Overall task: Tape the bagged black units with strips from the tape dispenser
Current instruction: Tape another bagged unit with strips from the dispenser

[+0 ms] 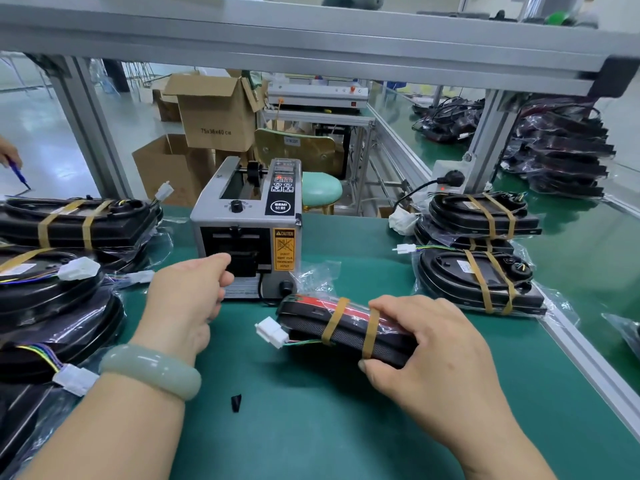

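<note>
The bagged black unit (346, 327) lies tilted on the green bench (311, 427), just in front of the tape dispenser (247, 216). Our right hand (426, 344) grips its near end, fingers curled over the top and thumb underneath. 2 tan strips wrap it, so we judge this unit nearly or fully taped. Our left hand (187, 292) is at the dispenser's outlet with its fingers curled; we cannot tell whether they pinch a fresh strip. A white connector (272, 331) hangs off the unit's left end.

To the right sit taped units (481, 216), each showing 2 strips. The left stack (76, 216) has a 2-strip unit on top, but the bags below it show little tape. A far heap (561, 150) looks untaped, so we reckon plenty remains.

The dispenser's round badge (280, 206) reads "SEMI". Its yellow label (284, 249) says "CAUTION", then "DO NOT INSERT YOUR FINGERS INTO OUTLET". A cardboard box (216, 123) behind is marked "75x36x40 CM".
</note>
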The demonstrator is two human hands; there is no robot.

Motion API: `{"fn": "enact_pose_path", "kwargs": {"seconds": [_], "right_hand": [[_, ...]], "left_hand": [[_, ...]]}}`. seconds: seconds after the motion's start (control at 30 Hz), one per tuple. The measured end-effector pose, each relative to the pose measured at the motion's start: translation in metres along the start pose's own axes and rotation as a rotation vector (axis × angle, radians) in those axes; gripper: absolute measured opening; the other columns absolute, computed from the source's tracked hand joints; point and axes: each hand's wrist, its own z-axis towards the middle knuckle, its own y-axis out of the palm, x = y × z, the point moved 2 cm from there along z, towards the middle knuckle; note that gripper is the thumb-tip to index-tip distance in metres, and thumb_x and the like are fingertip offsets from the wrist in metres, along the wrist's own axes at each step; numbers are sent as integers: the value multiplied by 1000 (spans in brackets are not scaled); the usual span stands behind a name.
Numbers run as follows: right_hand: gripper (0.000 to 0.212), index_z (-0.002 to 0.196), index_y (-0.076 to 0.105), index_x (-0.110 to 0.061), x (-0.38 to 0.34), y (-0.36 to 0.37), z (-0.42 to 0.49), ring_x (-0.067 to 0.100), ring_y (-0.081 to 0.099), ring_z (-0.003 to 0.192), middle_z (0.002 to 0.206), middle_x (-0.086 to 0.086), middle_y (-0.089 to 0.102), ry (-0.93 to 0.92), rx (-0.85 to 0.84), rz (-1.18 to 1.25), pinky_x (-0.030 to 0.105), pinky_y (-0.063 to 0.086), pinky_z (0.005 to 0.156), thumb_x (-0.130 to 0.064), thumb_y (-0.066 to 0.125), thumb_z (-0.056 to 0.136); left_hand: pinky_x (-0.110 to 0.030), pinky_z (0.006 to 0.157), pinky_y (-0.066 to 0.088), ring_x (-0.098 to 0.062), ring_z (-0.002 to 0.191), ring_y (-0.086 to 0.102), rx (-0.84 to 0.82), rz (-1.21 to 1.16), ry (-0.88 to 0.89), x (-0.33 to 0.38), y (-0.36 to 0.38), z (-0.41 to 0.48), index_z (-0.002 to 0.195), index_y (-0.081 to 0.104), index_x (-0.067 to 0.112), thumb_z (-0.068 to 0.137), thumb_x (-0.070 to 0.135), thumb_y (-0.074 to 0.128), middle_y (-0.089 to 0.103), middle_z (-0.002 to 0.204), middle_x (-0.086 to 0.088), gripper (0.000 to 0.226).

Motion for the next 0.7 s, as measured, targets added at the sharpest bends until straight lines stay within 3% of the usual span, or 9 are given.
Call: {"fn": "enact_pose_path", "kwargs": {"seconds": [0.2, 0.33, 0.7], "right_hand": [[42, 90, 62, -38, 0, 0, 0, 16, 51, 74, 80, -21, 60, 11, -22, 0, 17, 41, 64, -41, 69, 48], [43, 91, 62, -38, 1, 0, -1, 15, 50, 74, 80, -20, 60, 23, -45, 3, 11, 36, 67, -41, 71, 49], [42, 91, 62, -39, 1, 0, -1, 14, 49, 74, 79, -20, 59, 29, -58, -2, 13, 37, 67, -40, 71, 50]], "left_hand": [[-21, 46, 34, -6, 47, 42, -41, -1, -125, 2, 7, 2, 67, 58, 18, 86, 21, 64, 59, 56, 6, 20], [-18, 44, 35, 1, 34, 43, -84, -70, -161, 3, 8, 2, 71, 60, 21, 87, 21, 64, 58, 44, 13, 17], [-20, 49, 34, 2, 31, 43, -131, -176, -235, 8, 16, 1, 73, 57, 22, 89, 21, 60, 56, 42, 14, 17]]}}
